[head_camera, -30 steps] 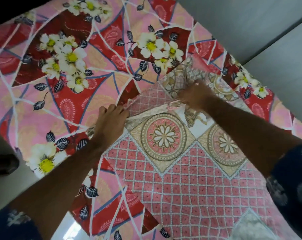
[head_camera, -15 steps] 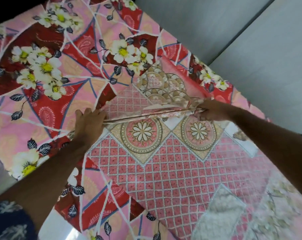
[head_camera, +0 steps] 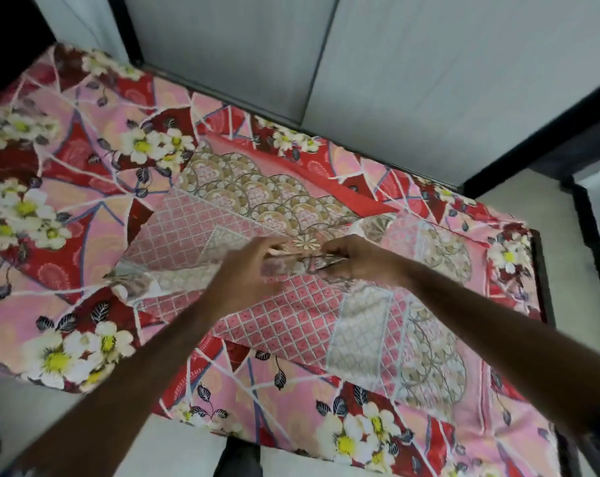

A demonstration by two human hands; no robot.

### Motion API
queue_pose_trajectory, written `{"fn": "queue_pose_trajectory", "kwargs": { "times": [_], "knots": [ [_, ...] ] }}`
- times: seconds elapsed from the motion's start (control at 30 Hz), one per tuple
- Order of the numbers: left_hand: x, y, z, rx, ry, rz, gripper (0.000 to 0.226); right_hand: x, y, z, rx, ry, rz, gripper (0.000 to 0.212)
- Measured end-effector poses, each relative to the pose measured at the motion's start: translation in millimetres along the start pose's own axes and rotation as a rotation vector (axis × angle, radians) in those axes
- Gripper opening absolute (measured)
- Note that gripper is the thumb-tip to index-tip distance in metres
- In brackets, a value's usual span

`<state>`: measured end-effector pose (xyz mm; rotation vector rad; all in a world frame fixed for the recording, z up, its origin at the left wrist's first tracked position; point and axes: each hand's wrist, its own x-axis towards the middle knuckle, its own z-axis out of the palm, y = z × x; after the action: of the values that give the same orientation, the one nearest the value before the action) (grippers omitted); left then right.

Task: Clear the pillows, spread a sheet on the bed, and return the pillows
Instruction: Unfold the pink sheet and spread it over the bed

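Note:
A partly folded pink sheet [head_camera: 291,325] with a lattice and medallion print lies across the middle of the bed [head_camera: 68,263], which wears a red and pink floral cover. My left hand [head_camera: 247,273] and my right hand [head_camera: 353,259] meet close together over the sheet's centre, both pinching a folded edge of the sheet. Part of the sheet is opened out toward the wall and toward the right end of the bed. No pillows are in view.
Grey wall panels [head_camera: 395,80] run right behind the far side of the bed. A dark bed frame edge [head_camera: 541,270] shows at the right end. Pale floor [head_camera: 188,449] lies in front of the near side, with a dark object [head_camera: 238,459] at the bottom.
My hands, spread apart along the folded edge before, have come together at the sheet's middle. The sheet has opened out further toward the wall and right. The view has pulled back.

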<state>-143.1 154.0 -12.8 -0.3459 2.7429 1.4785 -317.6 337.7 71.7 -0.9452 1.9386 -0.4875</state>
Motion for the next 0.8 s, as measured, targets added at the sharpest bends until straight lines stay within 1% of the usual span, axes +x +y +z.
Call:
{"fn": "queue_pose_trajectory", "kwargs": {
  "times": [0.03, 0.1, 0.13, 0.2, 0.27, 0.3, 0.33, 0.37, 0.4, 0.43, 0.47, 0.53, 0.57, 0.6, 0.67, 0.73, 0.8],
  "knots": [
    [0, 32, 11, 0.001, -0.01, 0.052, 0.071, -19, -3, 5, 0.021, 0.019, -0.039, 0.017],
    [-6, 83, 30, 0.079, -0.029, 0.132, 0.057, -57, -7, 13, 0.087, 0.094, -0.121, 0.016],
    [-12, 104, 38, 0.11, -0.032, 0.146, 0.047, -82, -7, 17, 0.149, 0.16, -0.146, 0.019],
    [-29, 140, 46, 0.139, 0.016, 0.139, 0.032, -131, -1, 23, 0.303, 0.303, -0.199, 0.03],
    [-47, 171, 47, 0.186, 0.089, 0.156, 0.031, -176, 4, 32, 0.444, 0.42, -0.234, 0.041],
    [-55, 192, 47, 0.199, 0.116, 0.196, 0.033, -200, 6, 36, 0.473, 0.464, -0.248, 0.046],
    [-64, 216, 46, 0.202, 0.144, 0.245, 0.034, -221, 7, 41, 0.47, 0.496, -0.257, 0.053],
    [-71, 240, 44, 0.19, 0.18, 0.3, 0.035, -239, 7, 44, 0.415, 0.517, -0.242, 0.061],
    [-78, 267, 40, 0.165, 0.212, 0.35, 0.036, -255, 6, 47, 0.318, 0.537, -0.214, 0.067],
    [-82, 290, 36, 0.136, 0.245, 0.388, 0.037, -264, 7, 49, 0.207, 0.58, -0.178, 0.068],
    [-88, 317, 32, 0.122, 0.281, 0.426, 0.037, -278, 9, 49, 0.128, 0.642, -0.175, 0.06],
    [-98, 360, 25, 0.072, 0.332, 0.471, 0.04, -297, 14, 44, 0.119, 0.78, -0.144, 0.028],
    [-103, 382, 19, 0.037, 0.356, 0.511, 0.041, -310, 17, 39, 0.11, 0.844, -0.106, 0.017],
    [-107, 400, 14, 0.002, 0.386, 0.539, 0.038, -319, 21, 33, 0.094, 0.889, -0.066, 0.012],
    [-115, 442, -2, -0.056, 0.469, 0.612, 0.023, -349, 31, 22, 0.025, 0.914, 0.02, 0.013],
    [-118, 483, -21, -0.091, 0.568, 0.647, 0.009, -379, 48, 13, -0.056, 0.9, 0.123, 0.017],
    [-118, 517, -40, -0.108, 0.66, 0.633, 0.019, -410, 66, 1, -0.103, 0.924, 0.217, 0.02]
  ]
}}
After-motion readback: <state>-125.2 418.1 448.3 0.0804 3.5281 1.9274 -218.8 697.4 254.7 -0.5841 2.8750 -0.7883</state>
